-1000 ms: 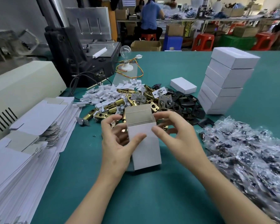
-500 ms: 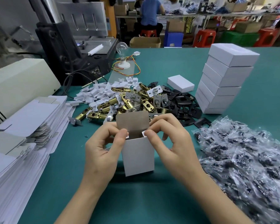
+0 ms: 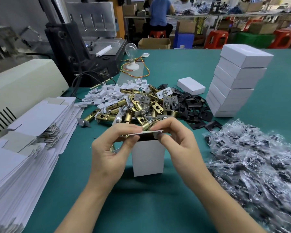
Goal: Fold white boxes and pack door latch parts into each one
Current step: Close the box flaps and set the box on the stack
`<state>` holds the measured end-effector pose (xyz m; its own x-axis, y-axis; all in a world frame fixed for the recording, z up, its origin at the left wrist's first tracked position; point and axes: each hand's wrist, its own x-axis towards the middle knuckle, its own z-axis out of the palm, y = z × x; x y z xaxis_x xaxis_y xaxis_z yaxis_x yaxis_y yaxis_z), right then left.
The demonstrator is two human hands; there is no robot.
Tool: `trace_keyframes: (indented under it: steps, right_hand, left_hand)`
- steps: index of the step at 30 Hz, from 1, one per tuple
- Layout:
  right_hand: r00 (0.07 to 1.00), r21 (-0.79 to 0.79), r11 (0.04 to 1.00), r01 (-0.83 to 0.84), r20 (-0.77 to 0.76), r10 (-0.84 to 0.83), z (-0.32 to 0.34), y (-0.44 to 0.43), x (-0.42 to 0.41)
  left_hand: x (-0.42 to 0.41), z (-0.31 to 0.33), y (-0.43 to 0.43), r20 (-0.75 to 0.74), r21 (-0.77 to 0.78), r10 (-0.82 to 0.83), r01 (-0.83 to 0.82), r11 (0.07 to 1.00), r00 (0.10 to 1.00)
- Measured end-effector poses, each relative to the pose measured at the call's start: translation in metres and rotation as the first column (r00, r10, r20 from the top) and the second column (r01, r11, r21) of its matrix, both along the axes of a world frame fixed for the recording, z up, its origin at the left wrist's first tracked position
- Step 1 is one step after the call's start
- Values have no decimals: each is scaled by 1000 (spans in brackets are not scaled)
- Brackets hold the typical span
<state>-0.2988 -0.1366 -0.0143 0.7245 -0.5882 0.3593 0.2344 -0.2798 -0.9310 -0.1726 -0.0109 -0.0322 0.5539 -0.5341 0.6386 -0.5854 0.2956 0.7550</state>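
A white box (image 3: 148, 158) stands upright on the green table (image 3: 141, 207) in front of me. My left hand (image 3: 111, 150) pinches its top flap on the left, and my right hand (image 3: 176, 145) pinches the flap on the right. The flap lies almost flat over the box's dark opening. Behind the box lies a pile of brass door latches (image 3: 138, 108) with silver faceplates. Black plates (image 3: 193, 106) lie to their right, small white plastic pieces (image 3: 107, 95) to their left.
Flat unfolded box blanks (image 3: 23, 140) are stacked at the left. A tall stack of closed white boxes (image 3: 233, 81) and a single closed box (image 3: 191, 85) stand at the right back. Clear bags of dark parts (image 3: 255, 165) fill the right. A machine (image 3: 84, 47) and bulb (image 3: 131, 51) stand behind.
The top flap, upright a moment ago, has been folded down nearly flat over the box's opening. Both hands moved up to the flap's edges.
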Motion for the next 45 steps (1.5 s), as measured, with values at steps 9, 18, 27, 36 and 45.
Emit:
trace_keyframes:
  steps: [9, 18, 27, 36, 45]
  right_hand:
    - [998, -165, 986, 1, -63, -11, -3, -1, -11]
    - [998, -156, 988, -12, -55, 3, -4, 0, -12]
    - [997, -203, 977, 70, -19, -75, -9, 1, -8]
    - [996, -174, 981, 89, -5, -91, -7, 1, -9]
    - [997, -172, 982, 78, 7, -78, -6, 2, -11]
  left_hand:
    - [4, -2, 2, 129, 43, -12, 7, 999, 992]
    - [-4, 2, -1, -3, 100, -44, 44, 994, 999]
    - [-5, 2, -2, -94, 152, -18, 32, 988, 995]
    - [-3, -1, -1, -249, 116, -79, 111, 987, 965]
    - [-2, 1, -1, -239, 109, -111, 140, 984, 965]
